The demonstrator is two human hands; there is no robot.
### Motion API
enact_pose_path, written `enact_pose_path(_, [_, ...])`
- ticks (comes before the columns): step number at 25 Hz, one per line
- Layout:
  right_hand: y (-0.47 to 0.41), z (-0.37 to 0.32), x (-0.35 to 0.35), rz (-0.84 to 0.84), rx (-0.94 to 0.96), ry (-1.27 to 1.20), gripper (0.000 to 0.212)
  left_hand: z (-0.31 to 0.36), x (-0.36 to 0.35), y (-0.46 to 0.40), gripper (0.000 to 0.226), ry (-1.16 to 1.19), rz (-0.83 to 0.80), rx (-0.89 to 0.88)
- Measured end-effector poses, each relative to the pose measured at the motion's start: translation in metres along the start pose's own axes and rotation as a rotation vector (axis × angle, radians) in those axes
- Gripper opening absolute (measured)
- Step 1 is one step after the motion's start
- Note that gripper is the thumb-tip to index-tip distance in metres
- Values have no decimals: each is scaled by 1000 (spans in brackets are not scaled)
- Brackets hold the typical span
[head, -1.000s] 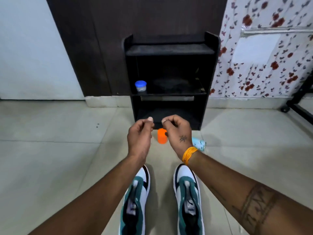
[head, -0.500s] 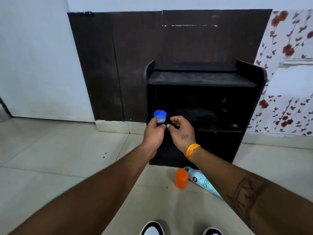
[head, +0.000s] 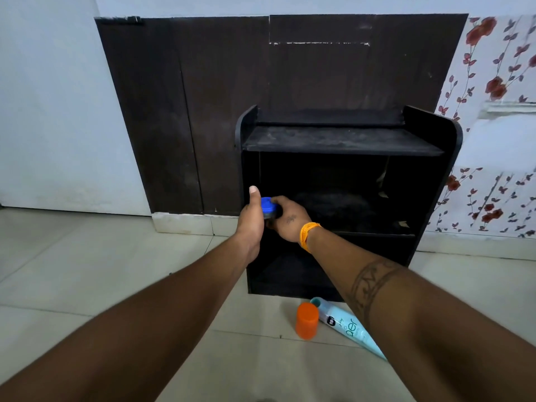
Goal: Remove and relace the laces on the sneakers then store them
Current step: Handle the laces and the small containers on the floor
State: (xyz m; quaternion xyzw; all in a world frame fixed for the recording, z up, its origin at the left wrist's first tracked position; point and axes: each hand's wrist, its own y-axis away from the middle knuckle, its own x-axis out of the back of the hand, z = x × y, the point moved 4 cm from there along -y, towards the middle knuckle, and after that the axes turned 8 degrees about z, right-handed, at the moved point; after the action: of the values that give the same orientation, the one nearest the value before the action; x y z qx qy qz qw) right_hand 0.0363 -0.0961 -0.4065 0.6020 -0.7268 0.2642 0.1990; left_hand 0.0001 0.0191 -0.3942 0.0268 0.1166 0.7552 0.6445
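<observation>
The sneakers are out of view. A small jar with a blue lid (head: 268,205) stands at the left end of the middle shelf of a black shoe rack (head: 342,140). My left hand (head: 251,221) is against the jar's left side with its thumb pointing up; its fingers are hidden. My right hand (head: 290,220), with an orange band at the wrist, grips the jar from the right, fingers curled round its body. No laces are visible.
An orange capped container (head: 307,320) stands on the tiled floor in front of the rack, beside a light blue tube (head: 351,329) lying flat. A dark wooden panel and a floral curtain are behind the rack.
The view has lifted off the sneakers, which dropped out of sight. Both hands reached forward to the rack and closed around the blue-lidded jar.
</observation>
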Motion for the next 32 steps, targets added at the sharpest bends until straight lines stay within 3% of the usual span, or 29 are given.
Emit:
enact_pose_path(5, [38, 10, 17, 200, 59, -218, 51, -7, 7, 40, 61, 4, 43, -44])
enact_pose_path(9, [100, 13, 47, 225, 64, -366, 44, -25, 11, 78, 26, 33, 49, -111])
enact_pose_path(14, [180, 41, 88, 291, 74, -389, 32, -55, -1, 145, 39, -9, -82, -327])
enact_pose_path(17, [234, 59, 110, 333, 66, -380, 23, -78, -12, 182, 42, -42, -152, -365])
enact_pose_path(26, [402, 105, 156, 400, 36, -152, 28, -156, -34, 311, 44, -296, -371, -375])
enact_pose_path(32, [487, 126, 183, 451, 67, 67, 33, -192, -49, 384, 42, -360, -429, -329])
